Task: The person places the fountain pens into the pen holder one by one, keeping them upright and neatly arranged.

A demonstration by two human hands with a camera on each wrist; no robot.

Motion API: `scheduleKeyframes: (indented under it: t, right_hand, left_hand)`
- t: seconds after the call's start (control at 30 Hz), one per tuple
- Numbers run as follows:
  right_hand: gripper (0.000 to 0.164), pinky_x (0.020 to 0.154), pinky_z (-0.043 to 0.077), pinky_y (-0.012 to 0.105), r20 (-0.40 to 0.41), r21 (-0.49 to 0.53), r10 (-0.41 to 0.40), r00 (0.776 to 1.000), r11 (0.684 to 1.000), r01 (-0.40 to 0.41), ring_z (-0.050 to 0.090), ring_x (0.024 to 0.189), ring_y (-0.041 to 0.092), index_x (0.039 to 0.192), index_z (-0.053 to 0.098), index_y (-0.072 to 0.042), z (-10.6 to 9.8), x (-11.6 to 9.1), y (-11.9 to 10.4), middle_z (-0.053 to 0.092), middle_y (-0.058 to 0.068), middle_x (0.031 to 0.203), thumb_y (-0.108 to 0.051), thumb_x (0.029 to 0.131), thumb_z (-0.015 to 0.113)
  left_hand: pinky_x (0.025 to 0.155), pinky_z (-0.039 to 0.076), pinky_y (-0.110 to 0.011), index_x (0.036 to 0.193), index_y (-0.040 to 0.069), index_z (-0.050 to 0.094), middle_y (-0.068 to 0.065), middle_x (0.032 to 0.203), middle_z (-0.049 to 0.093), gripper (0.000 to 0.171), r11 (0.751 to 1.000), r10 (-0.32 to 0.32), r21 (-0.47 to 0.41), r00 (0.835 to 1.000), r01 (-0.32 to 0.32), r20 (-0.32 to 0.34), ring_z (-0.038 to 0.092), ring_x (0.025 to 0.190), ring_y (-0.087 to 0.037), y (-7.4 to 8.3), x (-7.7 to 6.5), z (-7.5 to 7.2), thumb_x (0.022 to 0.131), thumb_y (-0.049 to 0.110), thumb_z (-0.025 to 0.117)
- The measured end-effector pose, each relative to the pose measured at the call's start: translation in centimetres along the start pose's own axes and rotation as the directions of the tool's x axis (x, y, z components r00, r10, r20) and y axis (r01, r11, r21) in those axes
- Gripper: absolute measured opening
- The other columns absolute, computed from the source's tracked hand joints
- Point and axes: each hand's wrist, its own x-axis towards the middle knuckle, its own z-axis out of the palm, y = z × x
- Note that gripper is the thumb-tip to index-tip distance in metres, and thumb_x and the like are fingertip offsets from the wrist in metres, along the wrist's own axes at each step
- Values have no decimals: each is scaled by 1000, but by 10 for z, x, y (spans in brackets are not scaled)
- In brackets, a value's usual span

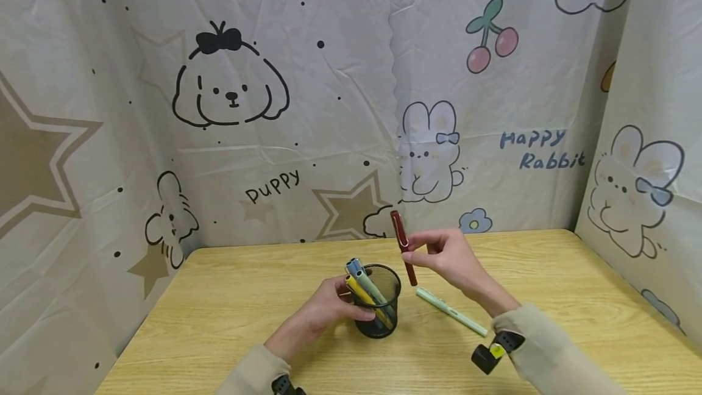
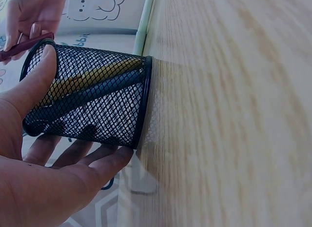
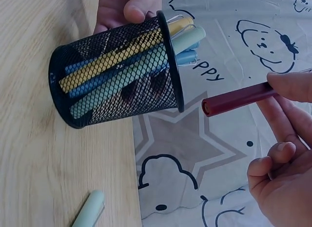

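Observation:
A black mesh pen holder (image 1: pixel 366 327) stands upright on the table. My left hand (image 1: pixel 325 305) grips it from the left, thumb across the near side and fingers behind. Inside lean a yellow pen (image 1: pixel 359 290), a pale green pen (image 3: pixel 117 80) and blue pens (image 3: pixel 188 57), their tops above the rim. Just right of the holder and higher than its rim, my right hand (image 1: pixel 451 259) pinches a dark red pen (image 1: pixel 398 229) between thumb and fingers. The pen is held nearly upright, its lower end beside the rim. Another pale green pen (image 1: pixel 452 312) lies on the table below that hand.
The wooden table (image 1: pixel 219 316) runs back to a printed cloth (image 1: pixel 340 139) hanging behind it, with more cloth along both sides. Each wrist wears a black strap with a small camera; the right wrist camera (image 1: pixel 485 358) hangs over the table close to the lying pen.

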Motion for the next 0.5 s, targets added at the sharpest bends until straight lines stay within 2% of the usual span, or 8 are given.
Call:
scheduleKeyframes:
  t: [0.2, 0.5]
  right_hand:
    - [18, 51, 28, 23, 5, 18, -4, 1000, 1000, 4, 33, 55, 11, 103, 83, -3, 6, 2, -3, 71, 5, 79, -12, 88, 85]
    - [20, 52, 27, 24, -12, 32, -11, 1000, 999, 11, 33, 55, 11, 104, 82, -3, 12, 6, -4, 78, 7, 95, -14, 88, 86]
  left_hand:
    - [111, 45, -49, 147, 8, 62, -5, 118, 73, 76, 1000, -13, 10, 1000, 13, -1, 65, 115, -25, 1, -1, 0, 78, -1, 91]
    - [113, 43, -52, 148, 8, 61, -5, 119, 72, 77, 1000, -20, 13, 1000, 21, -14, 64, 117, -26, 1, -1, 1, 77, -1, 91]
